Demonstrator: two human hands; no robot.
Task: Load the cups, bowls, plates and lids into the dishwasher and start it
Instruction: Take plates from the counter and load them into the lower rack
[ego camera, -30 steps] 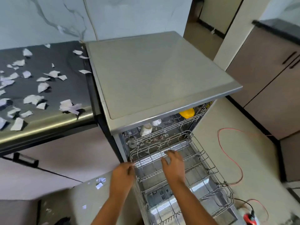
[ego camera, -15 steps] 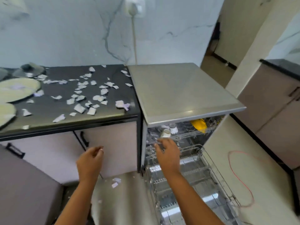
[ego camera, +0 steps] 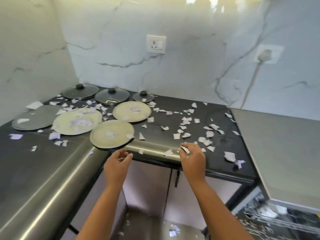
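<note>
Hovering just below the near rim of the front plate (ego camera: 112, 134), the left hand (ego camera: 117, 163) has its fingers loosely curled with nothing in them, not quite touching the rim as far as I can see. That plate sits at the inside corner of the dark counter (ego camera: 173, 101), its near edge poking slightly over the rounded lip. The right hand (ego camera: 192, 158) is off to the right of the front plate, over the counter edge, fingers relaxed and a bit spread on top of some paper scraps (ego camera: 176, 135); can't tell if it's actually pinching one or just brushing them. Scraps are everywhere, lol, even on the plates. Behind the front plate, slightly to its right, is a second pale plate (ego camera: 132, 111), to its left a third pale plate (ego camera: 77, 121), and further left again a grey plate (ego camera: 37, 117). Way behind it, against the marble wall, three glass lids (ego camera: 112, 96) with black knobs lie in a row. Well to the right of the front plate is the dishwasher (ego camera: 280, 153), with a bit of its wire rack (ego camera: 277, 220) showing below, too blurry to make out what's in it.
</note>
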